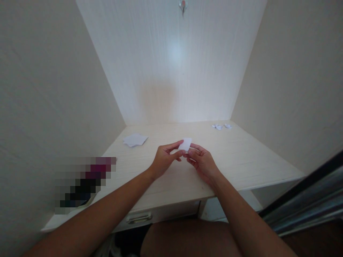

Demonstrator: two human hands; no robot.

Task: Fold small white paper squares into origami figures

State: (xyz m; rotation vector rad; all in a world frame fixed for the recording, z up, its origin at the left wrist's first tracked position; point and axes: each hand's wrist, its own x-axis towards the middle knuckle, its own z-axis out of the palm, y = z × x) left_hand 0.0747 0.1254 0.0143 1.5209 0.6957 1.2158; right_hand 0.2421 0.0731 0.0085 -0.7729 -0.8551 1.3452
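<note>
A small white piece of paper (185, 144) is held up between both hands over the middle of the desk. My left hand (165, 158) pinches its left side, with the thumb near the lower edge. From the other side, my right hand (201, 160) grips the lower right edge between thumb and fingers. Both thumbs nearly meet at the bottom of the paper. Toward the back left lies a loose stack of white paper sheets (135, 139). Several small folded or crumpled white paper pieces (218, 127) rest near the back right corner.
The pale wooden desk (166, 185) is boxed in by walls on three sides. A pixelated dark and pink object (88, 182) stands along the left wall. Below the front edge is a drawer handle (139, 217). A hook (183, 5) hangs high on the back wall.
</note>
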